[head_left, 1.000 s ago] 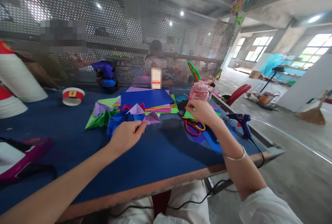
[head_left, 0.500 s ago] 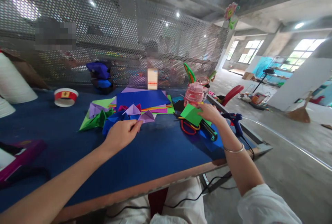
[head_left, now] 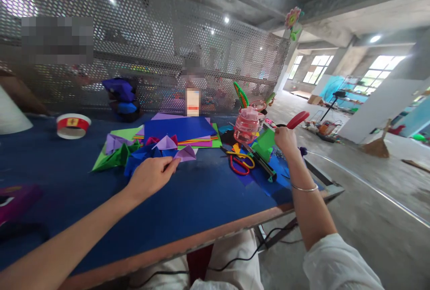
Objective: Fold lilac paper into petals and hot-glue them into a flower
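My left hand (head_left: pixel 152 176) pinches a folded lilac paper piece (head_left: pixel 186 153) between thumb and fingers, above the table. Close behind it lie more folded paper pieces: a blue one (head_left: pixel 136 161), a green one (head_left: pixel 117 158) and lilac ones. At the right my right hand (head_left: pixel 286 140) is closed, with a green paper (head_left: pixel 264 143) meeting its fingers; the fingertips are partly hidden. Below that paper lie a cutter knife (head_left: pixel 267 168) and scissors with red and yellow handles (head_left: pixel 242 164). A dark blue glue gun (head_left: pixel 303 151) shows partly behind my right hand.
Stacked coloured paper (head_left: pixel 179 128) lies at the back, before a perforated metal screen (head_left: pixel 218 57). A pink transparent jar (head_left: pixel 247 124) stands right of it. A red and white paper cup (head_left: pixel 73 126) and a white cone (head_left: pixel 11 113) are at left. The table edge (head_left: pixel 188 247) runs nearby.
My right hand has moved right and slightly away, and the green paper has shifted right with it, uncovering the scissors and cutter. My left hand still holds the lilac piece. The view has turned slightly.
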Action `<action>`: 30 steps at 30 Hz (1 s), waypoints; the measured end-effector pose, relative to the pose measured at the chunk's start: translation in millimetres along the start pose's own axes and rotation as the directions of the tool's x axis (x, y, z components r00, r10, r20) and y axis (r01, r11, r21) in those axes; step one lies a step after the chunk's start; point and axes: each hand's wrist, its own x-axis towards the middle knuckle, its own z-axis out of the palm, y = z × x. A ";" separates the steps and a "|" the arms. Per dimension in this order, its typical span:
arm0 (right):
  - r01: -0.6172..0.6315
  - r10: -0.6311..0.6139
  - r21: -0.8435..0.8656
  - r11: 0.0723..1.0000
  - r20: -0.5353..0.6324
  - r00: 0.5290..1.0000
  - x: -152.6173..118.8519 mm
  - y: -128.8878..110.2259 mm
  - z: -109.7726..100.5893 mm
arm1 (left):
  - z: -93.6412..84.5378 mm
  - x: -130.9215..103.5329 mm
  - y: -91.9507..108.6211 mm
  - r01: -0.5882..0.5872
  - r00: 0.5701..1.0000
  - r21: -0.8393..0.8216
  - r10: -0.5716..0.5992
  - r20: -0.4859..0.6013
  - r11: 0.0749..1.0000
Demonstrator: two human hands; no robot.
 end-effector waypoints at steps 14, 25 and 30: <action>-0.035 0.033 -0.038 0.999 -0.048 0.998 -19.7 -11.1 19.8 | -0.2 2.6 -3.7 0.031 0.999 0.000 -0.030 0.034 1.000; 0.612 -0.493 0.531 0.586 -0.366 0.789 -59.5 -79.1 17.5 | 1.7 4.6 -5.0 0.246 0.963 -0.469 -0.158 0.220 0.848; 0.518 -0.695 0.791 0.327 -0.170 0.698 -90.1 -133.0 22.1 | 7.4 5.6 -9.8 0.281 0.952 -0.627 -0.128 0.277 0.727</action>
